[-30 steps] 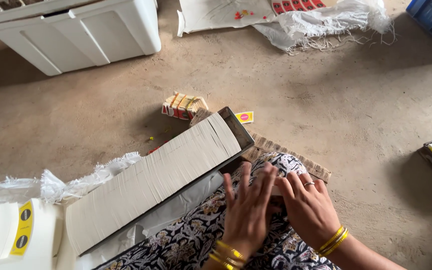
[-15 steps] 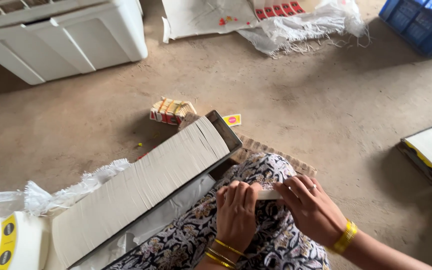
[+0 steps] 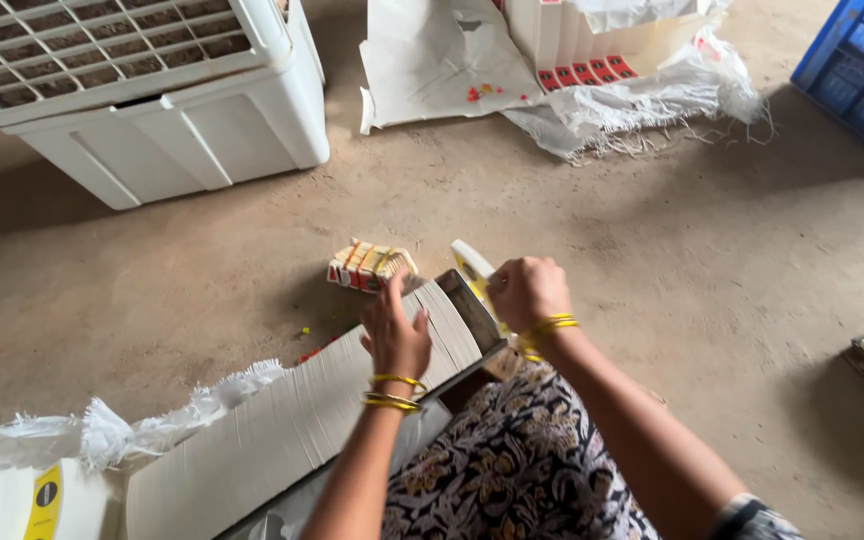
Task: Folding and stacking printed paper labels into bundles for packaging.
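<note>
The left hand (image 3: 395, 335) rests flat, fingers loose, on the far end of a long stack of white sheets (image 3: 292, 430) lying on the floor (image 3: 652, 250). The right hand (image 3: 527, 292) is clenched around a small white and yellow card (image 3: 472, 262), just right of the stack. A bundle of small boxes (image 3: 370, 267) sits just beyond.

Single head-worn view, steeply downward, close over hands and floor (image 3: 652, 260)

Soft, even daylight; my arms cast faint shadows on the dusty concrete floor (image 3: 652, 260); focus is sharp.
</note>
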